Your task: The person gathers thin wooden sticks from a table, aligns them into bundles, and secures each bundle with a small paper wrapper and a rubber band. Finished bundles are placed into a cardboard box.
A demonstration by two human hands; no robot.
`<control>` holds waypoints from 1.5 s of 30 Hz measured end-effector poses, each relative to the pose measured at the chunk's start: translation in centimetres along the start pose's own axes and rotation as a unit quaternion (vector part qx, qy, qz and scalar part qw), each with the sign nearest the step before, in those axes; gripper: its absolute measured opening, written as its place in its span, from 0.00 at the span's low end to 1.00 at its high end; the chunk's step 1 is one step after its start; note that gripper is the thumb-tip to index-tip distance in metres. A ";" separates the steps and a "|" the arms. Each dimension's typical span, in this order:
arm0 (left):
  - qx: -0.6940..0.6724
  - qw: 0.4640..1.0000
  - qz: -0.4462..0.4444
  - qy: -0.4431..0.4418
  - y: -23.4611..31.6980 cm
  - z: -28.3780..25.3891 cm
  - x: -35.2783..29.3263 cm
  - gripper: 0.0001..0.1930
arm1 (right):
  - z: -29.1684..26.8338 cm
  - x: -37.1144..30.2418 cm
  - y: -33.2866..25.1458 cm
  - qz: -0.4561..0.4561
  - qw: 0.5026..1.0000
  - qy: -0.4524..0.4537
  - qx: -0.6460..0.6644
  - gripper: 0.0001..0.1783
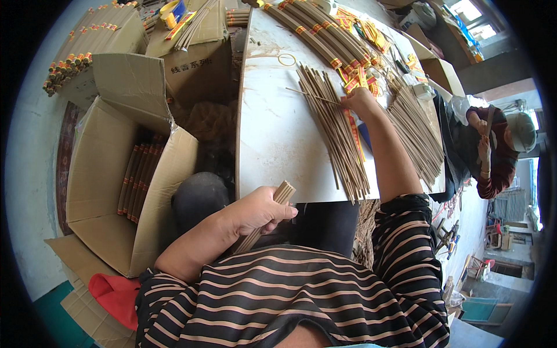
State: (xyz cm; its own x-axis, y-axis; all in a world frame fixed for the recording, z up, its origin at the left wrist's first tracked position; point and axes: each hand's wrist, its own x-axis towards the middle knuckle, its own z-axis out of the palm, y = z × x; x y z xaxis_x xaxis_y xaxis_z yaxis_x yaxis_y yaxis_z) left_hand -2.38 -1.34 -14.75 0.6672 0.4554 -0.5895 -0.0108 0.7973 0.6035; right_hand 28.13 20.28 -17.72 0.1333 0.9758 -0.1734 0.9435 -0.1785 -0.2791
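Observation:
My left hand [261, 211] is closed round a bundle of thin brown incense sticks [284, 192], held in front of my body below the table's near edge. My right hand [362, 104] reaches over the table to the red-and-yellow paper labels [361, 79]. One incense stick [307, 94] runs out to the left from its closed fingertips, and the hand hides the end. Under that stick, a pile of loose incense sticks [332, 133] lies lengthwise. More loose sticks [415, 130] are spread right of my forearm.
Banded bundles [316, 32] lie at the table's far end, near a yellow ring [286, 60]. At left, an opened cardboard box [87, 180] holds dark wrapped bundles [139, 180]. Stacked bundles [87, 43] rest on boxes behind it. Another person [493, 139] works at the right.

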 end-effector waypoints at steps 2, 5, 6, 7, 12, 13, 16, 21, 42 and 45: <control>0.003 1.000 -0.001 -0.001 0.0 0.1 -0.1 0.11 | -0.2 -0.1 0.1 -0.023 0.992 0.088 0.084 0.21; 0.005 1.000 0.009 -0.006 0.0 0.6 -0.2 0.10 | -1.3 0.0 1.0 -0.132 0.904 0.248 0.323 0.08; 0.012 1.000 0.015 -0.005 -0.1 0.7 -0.3 0.10 | -2.5 -1.2 0.0 -0.139 0.881 0.210 0.401 0.05; 0.020 1.000 0.022 -0.004 -0.2 0.8 -0.5 0.10 | -3.7 -3.1 -1.4 -0.173 0.854 0.198 0.449 0.06; 0.077 0.995 0.057 0.014 0.2 2.8 -2.0 0.09 | -7.0 -12.8 -4.6 -0.176 0.736 0.098 0.646 0.06; 0.087 0.994 0.070 0.018 0.0 3.0 -2.3 0.10 | -7.0 -15.3 -5.5 -0.178 0.738 0.052 0.649 0.06; 0.114 0.988 0.096 0.032 0.0 4.0 -3.3 0.11 | -5.6 -22.2 -6.3 -0.159 0.806 -0.020 0.570 0.06; 0.161 0.978 0.104 0.077 -0.5 6.0 -4.8 0.11 | -4.0 -31.2 -8.9 -0.085 0.826 -0.090 0.551 0.06; 0.202 0.963 0.130 0.119 -1.1 10.6 -6.7 0.17 | -2.5 -35.4 -9.1 -0.137 0.807 0.007 0.575 0.06; 0.220 0.957 0.156 0.109 -1.6 10.3 -6.6 0.17 | -2.6 -35.4 -9.1 -0.140 0.808 0.001 0.572 0.06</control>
State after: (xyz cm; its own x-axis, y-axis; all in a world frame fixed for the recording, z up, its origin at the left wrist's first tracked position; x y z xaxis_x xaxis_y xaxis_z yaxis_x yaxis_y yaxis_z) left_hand 0.92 -9.71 -6.25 0.5106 0.7541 -0.4131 0.1619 0.3876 0.9075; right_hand 15.61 -12.34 -6.54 -0.0357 0.9981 0.0496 0.0389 0.0510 -0.9979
